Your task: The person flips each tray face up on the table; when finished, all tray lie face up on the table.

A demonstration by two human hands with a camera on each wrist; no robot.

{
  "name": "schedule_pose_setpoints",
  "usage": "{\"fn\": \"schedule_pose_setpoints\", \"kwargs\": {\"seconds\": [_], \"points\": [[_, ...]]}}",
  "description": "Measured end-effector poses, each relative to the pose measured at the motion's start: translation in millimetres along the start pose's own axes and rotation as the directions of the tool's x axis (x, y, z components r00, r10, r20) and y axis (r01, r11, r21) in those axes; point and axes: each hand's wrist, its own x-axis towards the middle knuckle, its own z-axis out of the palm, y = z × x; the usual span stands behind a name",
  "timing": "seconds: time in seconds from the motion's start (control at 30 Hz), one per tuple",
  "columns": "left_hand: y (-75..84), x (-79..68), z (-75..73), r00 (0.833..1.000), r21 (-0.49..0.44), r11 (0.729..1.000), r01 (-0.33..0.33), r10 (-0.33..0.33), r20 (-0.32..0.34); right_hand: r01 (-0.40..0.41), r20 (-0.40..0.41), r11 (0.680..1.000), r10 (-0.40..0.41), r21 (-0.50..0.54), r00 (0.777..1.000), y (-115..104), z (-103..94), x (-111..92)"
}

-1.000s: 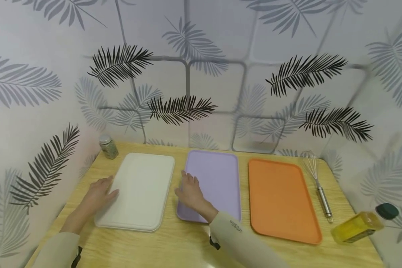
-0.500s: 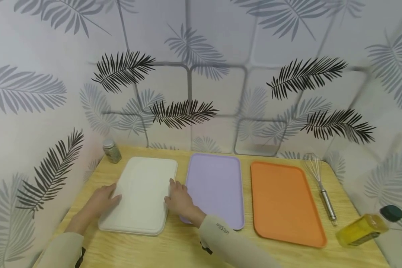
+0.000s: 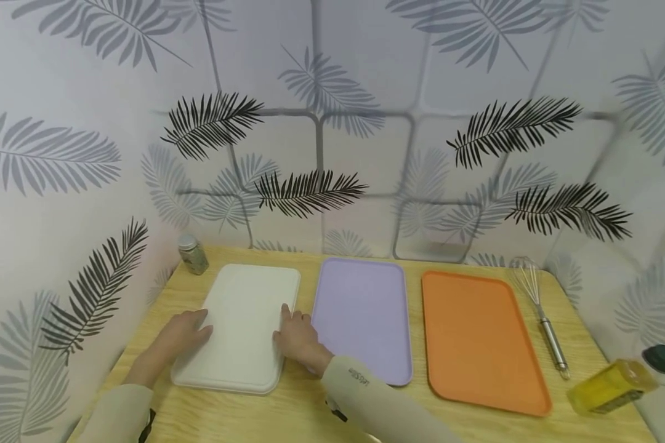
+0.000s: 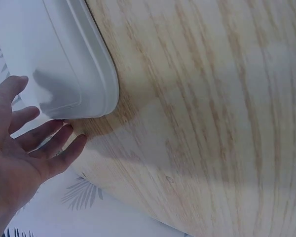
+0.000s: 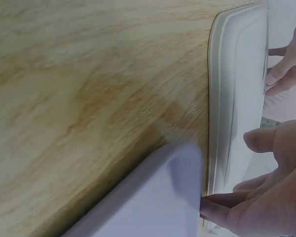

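Note:
A white rectangular tray [image 3: 241, 314] with rounded corners lies on the left of the table. My left hand [image 3: 178, 337] is at its left edge, the thumb over the top and the other fingers loosely bent along the side. My right hand [image 3: 299, 338] stands at the opposite edge, in the gap beside the purple tray [image 3: 366, 307]. In the right wrist view, the right thumb hovers close over the white tray's surface [image 5: 244, 98] while the fingertips reach down beside its rim, next to the purple corner [image 5: 180, 173]. Neither hand is curled round anything.
An orange tray [image 3: 479, 344] lies right of the purple one. Farther right are a wire whisk [image 3: 548, 335] and a tilted bottle of yellow liquid [image 3: 609, 387] with a dark cap. A small lidded jar [image 3: 194, 255] stands at the back left. Leaf-patterned walls [image 3: 343, 234] border the wooden table [image 3: 210, 418].
My right hand has moved left, from over the purple tray to the white tray's right edge. The left hand stays by the left edge. The whole view has shifted slightly.

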Motion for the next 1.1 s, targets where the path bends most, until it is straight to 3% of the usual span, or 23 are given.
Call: {"fn": "schedule_pose_setpoints", "kwargs": {"seconds": [0.13,0.43,0.53,0.77,0.9,1.1], "points": [[2.5,2.8,2.0,1.000,0.032,0.999,0.018,-0.018,-0.007,-0.014,0.013,0.997,0.016,-0.077,1.000,-5.8,3.4,1.5],[3.2,9.9,9.7,0.997,0.145,0.989,-0.013,0.024,-0.075,-0.004,-0.023,0.988,0.000,-0.156,1.000,-12.2,13.4,2.0],[5.2,9.5,11.1,0.997,0.150,0.989,0.005,0.006,-0.076,-0.009,-0.046,0.994,0.004,-0.107,0.999,-11.2,17.3,1.7],[10.6,4.8,13.1,0.996,0.086,0.993,0.075,-0.070,-0.054,0.000,-0.113,0.993,0.013,0.118,0.993,-5.6,16.3,0.6],[8.2,5.3,13.0,0.995,0.064,0.994,0.085,-0.082,-0.049,0.034,-0.166,0.978,0.001,0.208,0.986,0.0,16.5,2.8],[1.4,7.9,9.5,0.996,0.032,0.996,0.083,-0.082,-0.039,0.112,-0.244,0.930,-0.025,0.350,0.969,2.3,7.6,4.6]]}}
